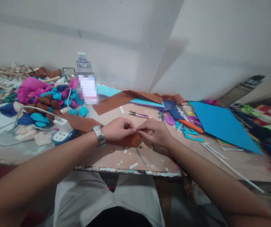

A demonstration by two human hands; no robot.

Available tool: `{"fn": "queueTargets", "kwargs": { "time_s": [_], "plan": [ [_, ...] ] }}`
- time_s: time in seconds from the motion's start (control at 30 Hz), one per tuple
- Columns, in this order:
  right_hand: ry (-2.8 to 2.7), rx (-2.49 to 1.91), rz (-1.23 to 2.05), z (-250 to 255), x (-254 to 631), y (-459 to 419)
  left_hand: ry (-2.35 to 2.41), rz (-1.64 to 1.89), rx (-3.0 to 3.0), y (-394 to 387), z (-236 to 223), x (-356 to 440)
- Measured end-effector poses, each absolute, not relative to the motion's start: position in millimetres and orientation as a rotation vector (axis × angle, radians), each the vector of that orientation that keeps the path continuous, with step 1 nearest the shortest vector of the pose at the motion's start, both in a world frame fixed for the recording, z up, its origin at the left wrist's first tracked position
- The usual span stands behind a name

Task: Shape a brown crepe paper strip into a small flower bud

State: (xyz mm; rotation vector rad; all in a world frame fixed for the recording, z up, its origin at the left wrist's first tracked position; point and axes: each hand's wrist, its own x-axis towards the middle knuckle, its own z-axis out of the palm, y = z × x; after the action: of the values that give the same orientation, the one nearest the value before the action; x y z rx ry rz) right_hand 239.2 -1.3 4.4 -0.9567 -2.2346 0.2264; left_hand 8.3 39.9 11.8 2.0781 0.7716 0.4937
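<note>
The thumb and forefinger of our left hand (116, 128) are drawn into a narrow pinch on the upper edge of the brown sheet (135, 140). Our right hand (156, 134) pinches the same edge just beside them, thumb and forefinger closed on it, so the fingertips of both hands nearly meet. The sheet is matte and flat-coloured, its lower part tapering to a blunt corner close above the pinkish-beige tabletop (154, 160), where we see small white scraps, some rectangular, some mere flecks.

Beyond our fingers lie slim, pointed snips (139, 115), and behind them a long brown strip (116, 101), smooth and sharply creased. On our right we have an orange-handled tool (191, 126) among curled offcuts, then a broad, stiff blue sheet (222, 123) with straight edges.

To our left, soft, rumpled bundles (41, 101) in magenta, brown, blue and cream are heaped near a rounded blue-and-white power strip (63, 136) with a plug and pale cable. Behind the heap stands a clear, white-capped bottle (83, 65).
</note>
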Motion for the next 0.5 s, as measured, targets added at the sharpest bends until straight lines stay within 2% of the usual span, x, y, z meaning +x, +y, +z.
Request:
{"fn": "queueTargets", "kwargs": {
  "time_s": [0.5],
  "plan": [
    [-2.248, -0.945, 0.280, 5.6, 237.3, -1.8, 0.825, 0.506, 2.262, 34.4, 19.4, 9.4]
  ]
}}
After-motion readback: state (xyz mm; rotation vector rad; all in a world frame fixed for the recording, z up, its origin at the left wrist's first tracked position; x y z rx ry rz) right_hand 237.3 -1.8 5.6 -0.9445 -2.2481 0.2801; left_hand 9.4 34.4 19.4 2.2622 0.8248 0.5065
